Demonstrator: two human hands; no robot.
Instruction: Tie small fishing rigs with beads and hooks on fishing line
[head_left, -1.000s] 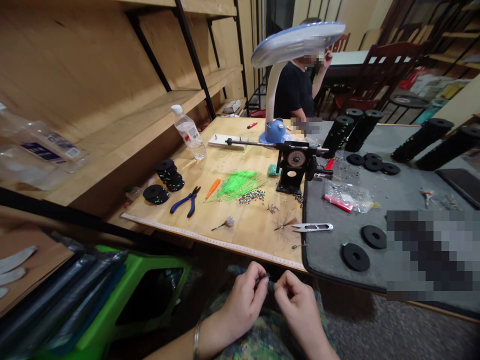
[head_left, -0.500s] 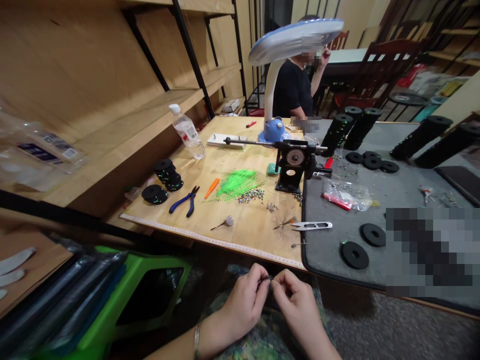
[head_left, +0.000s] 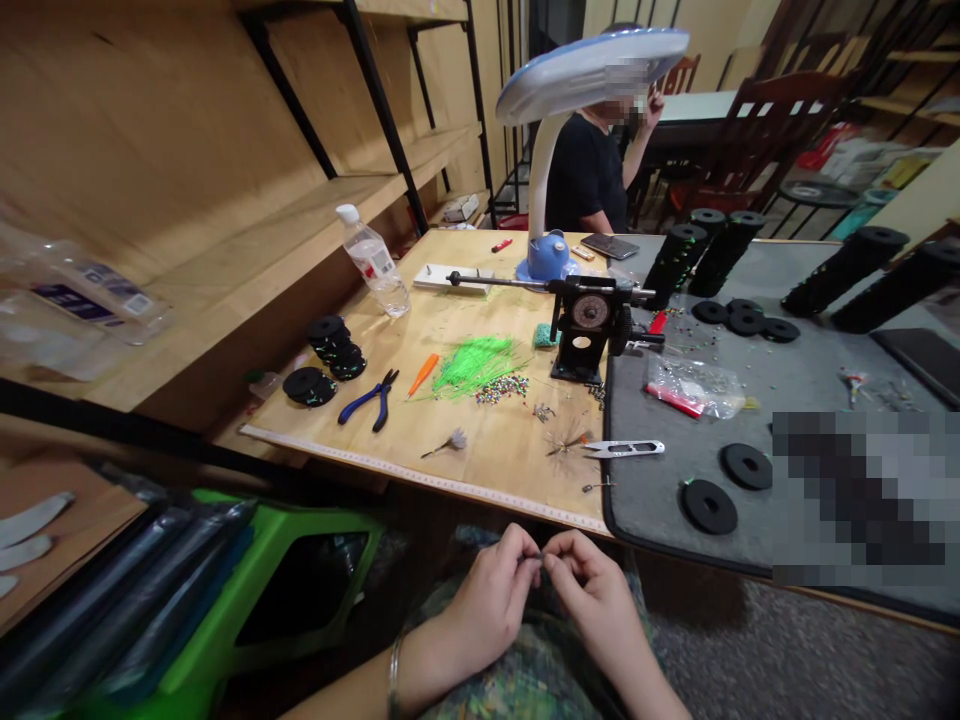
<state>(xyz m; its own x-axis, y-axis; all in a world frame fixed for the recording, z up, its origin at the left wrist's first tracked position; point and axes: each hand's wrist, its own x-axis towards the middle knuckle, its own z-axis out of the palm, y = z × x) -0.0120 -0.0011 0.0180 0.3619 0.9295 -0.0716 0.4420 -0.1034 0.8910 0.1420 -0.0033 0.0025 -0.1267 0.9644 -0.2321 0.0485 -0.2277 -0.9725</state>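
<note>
My left hand and my right hand meet fingertip to fingertip above my lap, just in front of the table edge. Both are closed in a pinch. Something small and dark shows between the fingertips, too tiny to name. On the table beyond lie thread snips, a small metal piece, a feathery grey tuft on a dark stem and blue-handled pliers. Farther back are a heap of bright green strands, multicoloured beads and an orange-handled tool.
A black winding machine with a long rod stands mid-table, a blue and white lamp behind it. Black foam spools rest on the grey mat. A water bottle stands left. A person sits across the table.
My hands stay pinched together, with only a slight shift of the fingers. The view has moved very little, and the things on the table lie as before.
</note>
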